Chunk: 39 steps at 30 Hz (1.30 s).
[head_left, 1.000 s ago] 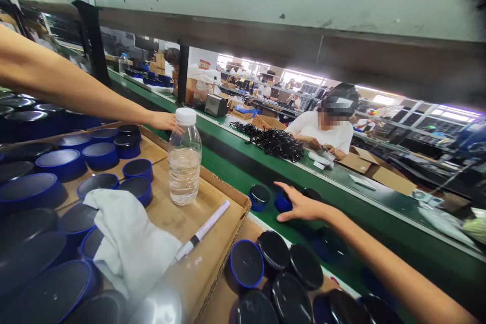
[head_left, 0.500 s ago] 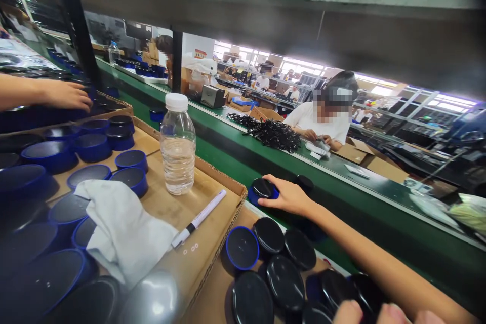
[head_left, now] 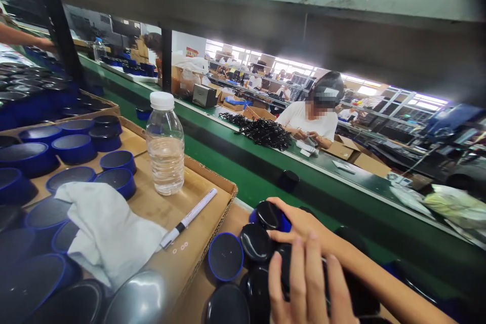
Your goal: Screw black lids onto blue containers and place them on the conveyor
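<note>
The blue jar (head_left: 270,214) with its black lid was standing on the green belt (head_left: 243,182) one second ago, under the right hand (head_left: 304,225). Now it is lifted off the belt and is at the near edge, touching the group of black-lidded jars (head_left: 254,242) and a little above them. I judge that the pick from the belt is done and the jar is joining the others. The right hand's fingers are closed around the jar's far side, with the lid showing in front of them. The left hand (head_left: 307,288) has come up from below, fingers stretched and apart, lying over the nearer lids and holding nothing that I can see. To the left are the cardboard tray (head_left: 212,223), a marker pen (head_left: 188,218) and a water bottle (head_left: 165,149).
</note>
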Tool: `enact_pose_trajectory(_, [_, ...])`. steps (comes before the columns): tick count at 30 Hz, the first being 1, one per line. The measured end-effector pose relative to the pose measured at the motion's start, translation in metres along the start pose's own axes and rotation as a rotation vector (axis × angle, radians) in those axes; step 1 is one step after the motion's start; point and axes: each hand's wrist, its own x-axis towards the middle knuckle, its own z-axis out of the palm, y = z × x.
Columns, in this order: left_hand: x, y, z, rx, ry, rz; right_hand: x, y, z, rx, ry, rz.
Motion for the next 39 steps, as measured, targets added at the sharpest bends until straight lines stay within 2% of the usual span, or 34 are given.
enact_pose_trajectory(4, [0.017,-0.025,-0.015,0.163,-0.349,0.153,-0.013,-0.005,-0.018,0.075,-0.151,-0.058])
enact_pose_trajectory(7, [0.022,-0.039,-0.023,0.263,-0.528,0.168,-0.02,-0.005,-0.04,0.112,-0.285,-0.044])
enact_pose_trajectory(10, [0.019,-0.042,-0.023,0.29,-0.649,0.124,-0.022,0.005,-0.054,0.065,-0.268,0.009])
enact_pose_trajectory(13, [0.017,-0.042,-0.022,0.262,-0.724,0.077,-0.02,0.025,-0.052,-0.055,-0.202,0.111])
enact_pose_trajectory(17, [0.022,-0.041,-0.025,0.232,-0.779,0.056,-0.016,0.049,-0.037,-0.132,-0.182,0.126])
enact_pose_trajectory(21, [0.028,-0.04,-0.029,0.227,-0.818,0.056,-0.028,0.054,-0.036,-0.149,-0.134,0.097])
enact_pose_trajectory(26, [0.028,-0.041,-0.028,0.241,-0.85,0.067,-0.055,0.042,-0.047,-0.081,-0.228,0.147])
enact_pose_trajectory(31, [0.033,-0.042,-0.03,0.247,-0.901,0.073,-0.075,0.022,-0.047,-0.007,-0.29,0.195])
enact_pose_trajectory(35, [0.037,-0.042,-0.033,0.235,-0.903,0.094,-0.094,0.011,-0.059,0.096,-0.395,0.158])
enact_pose_trajectory(37, [0.039,-0.041,-0.034,0.234,-0.887,0.092,-0.099,0.018,-0.066,0.125,-0.35,0.151])
enact_pose_trajectory(39, [0.04,-0.041,-0.035,0.229,-0.865,0.097,-0.098,0.036,-0.068,0.085,-0.169,0.2])
